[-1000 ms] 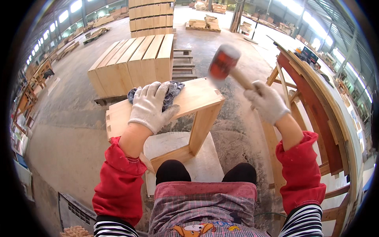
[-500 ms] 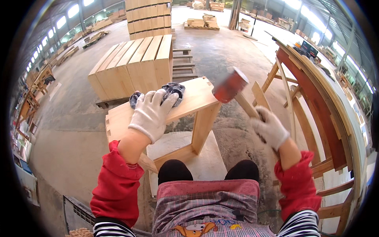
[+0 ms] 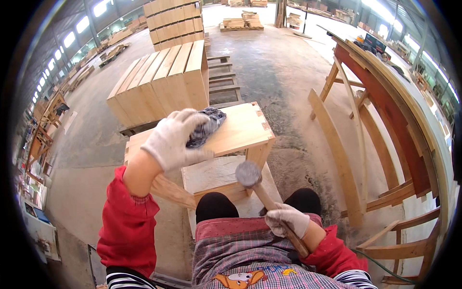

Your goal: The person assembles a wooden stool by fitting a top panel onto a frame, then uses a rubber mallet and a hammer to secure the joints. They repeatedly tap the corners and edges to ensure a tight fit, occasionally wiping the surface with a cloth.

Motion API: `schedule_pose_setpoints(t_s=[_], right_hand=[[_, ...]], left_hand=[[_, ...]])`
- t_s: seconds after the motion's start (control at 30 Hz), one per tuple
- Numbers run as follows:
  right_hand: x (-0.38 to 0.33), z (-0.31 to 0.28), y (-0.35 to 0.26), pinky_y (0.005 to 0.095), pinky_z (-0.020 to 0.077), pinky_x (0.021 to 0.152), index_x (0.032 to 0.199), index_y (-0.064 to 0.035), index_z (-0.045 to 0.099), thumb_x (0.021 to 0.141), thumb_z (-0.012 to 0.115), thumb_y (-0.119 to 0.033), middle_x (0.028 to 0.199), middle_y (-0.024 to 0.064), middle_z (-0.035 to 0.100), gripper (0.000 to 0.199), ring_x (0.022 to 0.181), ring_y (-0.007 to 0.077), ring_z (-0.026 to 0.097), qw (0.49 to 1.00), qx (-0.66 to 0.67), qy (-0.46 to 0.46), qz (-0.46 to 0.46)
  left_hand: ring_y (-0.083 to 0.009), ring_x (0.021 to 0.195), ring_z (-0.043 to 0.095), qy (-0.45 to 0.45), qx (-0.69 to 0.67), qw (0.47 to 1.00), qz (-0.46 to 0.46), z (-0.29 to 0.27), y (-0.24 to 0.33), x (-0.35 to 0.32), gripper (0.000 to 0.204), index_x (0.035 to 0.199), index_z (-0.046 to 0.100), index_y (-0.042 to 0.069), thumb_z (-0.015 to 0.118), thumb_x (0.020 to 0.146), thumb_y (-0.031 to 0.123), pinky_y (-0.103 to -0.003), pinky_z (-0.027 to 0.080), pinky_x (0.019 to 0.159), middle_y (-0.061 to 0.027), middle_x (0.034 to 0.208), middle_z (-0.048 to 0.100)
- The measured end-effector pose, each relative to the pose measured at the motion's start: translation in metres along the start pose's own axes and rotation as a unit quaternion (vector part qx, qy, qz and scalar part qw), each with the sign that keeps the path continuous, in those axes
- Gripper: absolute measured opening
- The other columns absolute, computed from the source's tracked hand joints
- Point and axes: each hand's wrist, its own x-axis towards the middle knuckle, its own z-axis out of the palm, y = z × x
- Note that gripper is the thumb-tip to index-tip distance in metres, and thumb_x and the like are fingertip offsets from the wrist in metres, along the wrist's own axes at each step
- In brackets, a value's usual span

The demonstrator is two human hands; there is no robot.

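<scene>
In front of my knees stands a pale wooden box frame (image 3: 243,126) with open sides and finger joints at its corners. My left hand (image 3: 175,138), in a white glove, is over its top board with fingers curled around a bunched dark patterned cloth (image 3: 208,126). My gloved right hand (image 3: 288,220) is closed round the wooden handle of a mallet (image 3: 248,174) above my lap. The mallet's round grey face points up toward me, just off the frame's near right side. Part of the cloth is hidden by my left fingers.
Beyond the frame, joined wooden boxes (image 3: 161,77) lie in a row on a pallet (image 3: 224,79), with a taller stack (image 3: 175,24) behind. A long workbench (image 3: 394,91) runs along the right, with curved boards (image 3: 337,154) leaning beside it. A pale board (image 3: 264,185) lies under the frame.
The mallet has come down and left from above the frame's right end to near my lap. My left hand has turned and shifted slightly with the cloth. The frame's right end sits slightly differently.
</scene>
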Motion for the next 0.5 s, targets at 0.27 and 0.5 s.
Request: schedule_pose_setpoints(t_s=[0.27,0.5], right_hand=[[0.045,-0.007,0.007,0.0254,0.0356,0.044,0.099,-0.0091,0.058,0.100,0.054,-0.028,0.066,-0.0046,0.047,0.020,0.046,0.0075,0.041,0.943,0.304,-0.038,0.131],[0.031,0.027,-0.028,0.0246,0.0356,0.041,0.098,-0.0094,0.055,0.099,0.058,-0.024,0.066,-0.0042,0.046,0.015,0.046,0.0083,0.042,0.987,0.160,-0.029,0.019]], left_hand=[[-0.0387,0.120,0.055,0.167,0.097,0.980,-0.050,0.052,-0.021,0.021,0.052,0.119,0.060,0.003,0.073,0.079,0.034,-0.046,0.042,0.103,-0.0209,0.128,0.058],[-0.0397,0.113,0.059,0.121,0.000,0.990,-0.077,0.044,-0.018,0.017,0.053,0.113,0.062,0.001,0.076,0.076,0.037,-0.041,0.047,0.098,-0.0214,0.127,0.059]])
